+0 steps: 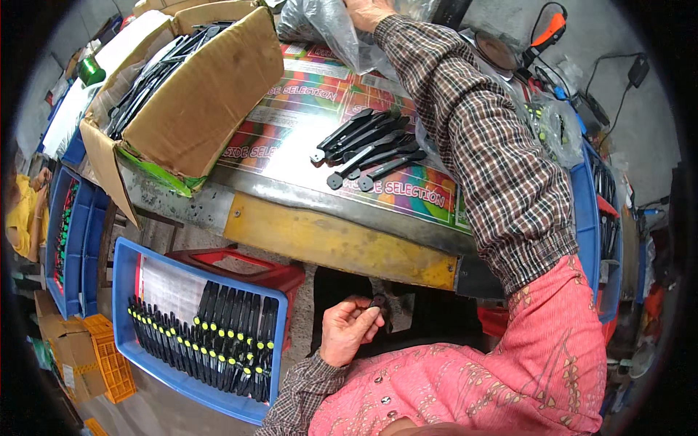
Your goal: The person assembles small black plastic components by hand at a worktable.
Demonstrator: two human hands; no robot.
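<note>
Here the hands are wide apart, each on its own job! The left hand (346, 330), low by the lap, has thumb and fingers pinched on a small dark piece with a rounded end (377, 301). The right hand (369, 11) is stretched to the far side of the counter (254, 182), at a crumpled clear plastic bag (320, 33); the top edge cuts it off, so I can't tell what it grips. Looks like a fetching step, one piece held, another sought from the bag. That would call for a clean pick, then bringing both hands together. Mid-counter, a loose pile of long black plastic strips (374, 145) lies within easy reach.
</note>
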